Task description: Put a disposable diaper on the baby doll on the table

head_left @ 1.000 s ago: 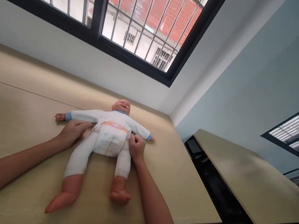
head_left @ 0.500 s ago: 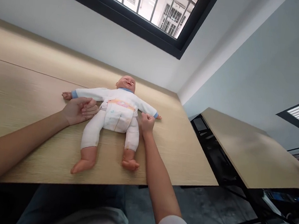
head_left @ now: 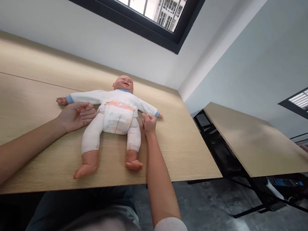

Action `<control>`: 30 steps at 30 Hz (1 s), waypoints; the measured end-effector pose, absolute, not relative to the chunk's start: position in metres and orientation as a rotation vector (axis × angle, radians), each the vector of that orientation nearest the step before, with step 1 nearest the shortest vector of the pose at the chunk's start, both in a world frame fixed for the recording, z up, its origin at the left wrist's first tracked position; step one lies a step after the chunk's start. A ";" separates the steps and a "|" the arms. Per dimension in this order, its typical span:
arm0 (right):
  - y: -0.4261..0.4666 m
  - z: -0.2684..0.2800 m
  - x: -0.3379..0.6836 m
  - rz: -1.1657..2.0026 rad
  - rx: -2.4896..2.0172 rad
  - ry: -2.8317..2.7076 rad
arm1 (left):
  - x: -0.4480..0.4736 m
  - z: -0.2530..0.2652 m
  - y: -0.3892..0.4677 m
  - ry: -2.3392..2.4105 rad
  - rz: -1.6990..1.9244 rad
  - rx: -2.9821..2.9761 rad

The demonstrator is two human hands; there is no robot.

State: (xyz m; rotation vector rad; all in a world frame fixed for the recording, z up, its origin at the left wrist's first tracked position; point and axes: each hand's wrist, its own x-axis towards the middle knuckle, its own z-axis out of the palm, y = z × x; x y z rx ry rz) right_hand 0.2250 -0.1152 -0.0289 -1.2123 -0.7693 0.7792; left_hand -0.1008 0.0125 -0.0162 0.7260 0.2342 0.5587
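A baby doll [head_left: 121, 96] lies on its back on the wooden table, arms spread, in a white suit with blue cuffs. A white diaper [head_left: 116, 119] with a coloured waistband is wrapped round its hips. My left hand [head_left: 78, 116] rests palm up beside the hip on the left, its fingers curled in and their tips close to the diaper's side. On the other side my right hand [head_left: 149, 123] is closed in a fist by the diaper's edge, below the doll's sleeve. Whatever either hand pinches is hidden by the fingers.
The table [head_left: 183, 151] meets the wall below a barred window [head_left: 143, 4]. Across a gap on the right stands a second table [head_left: 251, 136] with a dark shelf beneath, where a blue-and-black object [head_left: 284, 182] lies.
The view has shifted a little, so doll and tables sit slightly farther left. Both hands keep nearly the same place beside the diaper, fingers still closed.
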 end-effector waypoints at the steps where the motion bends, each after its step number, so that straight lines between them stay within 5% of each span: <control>1: -0.116 -0.028 0.226 0.786 -1.181 -0.750 | -0.101 -0.015 0.012 0.235 0.566 0.712; 30: -0.133 -0.004 0.241 1.276 -0.880 -0.531 | -0.104 -0.030 0.025 0.260 0.152 0.660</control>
